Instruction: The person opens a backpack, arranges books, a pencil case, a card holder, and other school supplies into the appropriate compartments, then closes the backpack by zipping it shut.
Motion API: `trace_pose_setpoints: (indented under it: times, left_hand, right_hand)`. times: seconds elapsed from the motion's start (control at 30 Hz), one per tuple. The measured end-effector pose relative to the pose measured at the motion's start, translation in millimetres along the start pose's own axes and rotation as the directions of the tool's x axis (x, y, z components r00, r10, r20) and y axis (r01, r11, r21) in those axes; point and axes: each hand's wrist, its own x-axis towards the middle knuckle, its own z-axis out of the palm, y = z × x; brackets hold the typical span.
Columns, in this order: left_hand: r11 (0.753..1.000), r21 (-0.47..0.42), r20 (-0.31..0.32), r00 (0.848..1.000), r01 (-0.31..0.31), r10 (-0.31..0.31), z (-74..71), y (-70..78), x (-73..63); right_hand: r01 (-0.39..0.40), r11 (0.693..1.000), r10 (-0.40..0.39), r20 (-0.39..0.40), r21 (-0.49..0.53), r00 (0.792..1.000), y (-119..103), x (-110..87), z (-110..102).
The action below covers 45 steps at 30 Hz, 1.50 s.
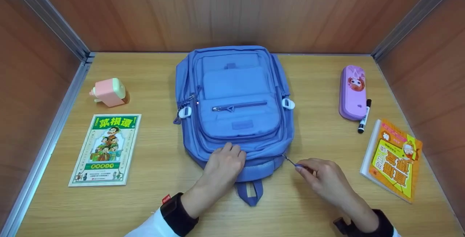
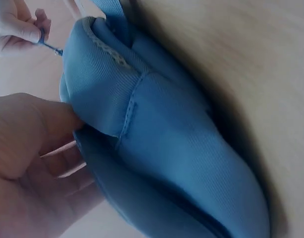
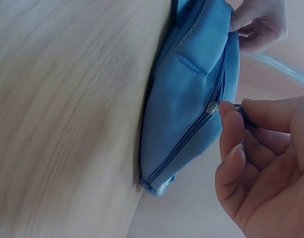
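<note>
A blue backpack (image 1: pixel 234 82) lies front side up on the table, its top end and hanging loop (image 1: pixel 257 191) toward the person. My left hand (image 1: pixel 225 164) grips the fabric near the top edge. In the left wrist view the thumb (image 2: pixel 60 119) presses on one side of the fabric, the other fingers on the far side. Off the bag's right top corner, my right hand (image 1: pixel 325 179) pinches a zipper pull (image 1: pixel 292 162) between thumb and fingers. Its cord runs taut to the metal slider (image 3: pixel 212 107), which sits partway along the zipper.
To the left are a pink and green bottle-shaped object (image 1: pixel 110 92) and a green-and-white book (image 1: pixel 105 150). On the right lie a purple pencil case (image 1: pixel 350 99), a marker (image 1: pixel 364 116) and an orange book (image 1: pixel 394 160). Wooden panels (image 1: pixel 232 12) enclose the table's back and sides.
</note>
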Motion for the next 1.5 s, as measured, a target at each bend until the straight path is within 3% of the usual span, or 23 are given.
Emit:
trace_pose_setpoints:
  times: [0.2,0.33,0.63,0.87,1.1,1.5]
  left_hand:
    - [1.0,-0.021,0.001,1.0,-0.008,0.008,3.1,-2.5,-6.1]
    - [0.999,-0.034,0.008,1.0,-0.015,0.016,3.6,-4.5,-9.6]
    - [0.999,-0.054,-0.022,1.0,-0.008,0.006,4.0,-8.3,-13.0]
    - [0.997,-0.076,-0.01,1.0,-0.007,0.007,4.3,-9.4,-10.6]
    - [0.999,-0.038,-0.052,0.999,-0.01,0.008,6.2,-10.4,-12.5]
    - [0.997,-0.064,0.006,0.999,-0.037,0.037,4.4,-11.6,-11.0]
  right_hand:
    - [-0.077,0.995,0.08,0.031,-0.069,0.996,14.0,10.6,-9.1]
    - [-0.082,0.991,0.089,0.064,-0.104,0.994,25.9,21.2,-14.4]
    - [-0.152,0.974,0.174,0.128,-0.167,0.976,55.5,59.4,-28.5]
    - [-0.202,0.973,0.22,0.178,-0.114,0.959,77.9,93.4,-30.0]
    - [-0.239,0.963,0.254,0.118,-0.128,0.96,92.4,131.8,-20.5]
    - [-0.364,0.924,0.369,0.019,-0.119,0.929,100.1,173.5,-6.2]
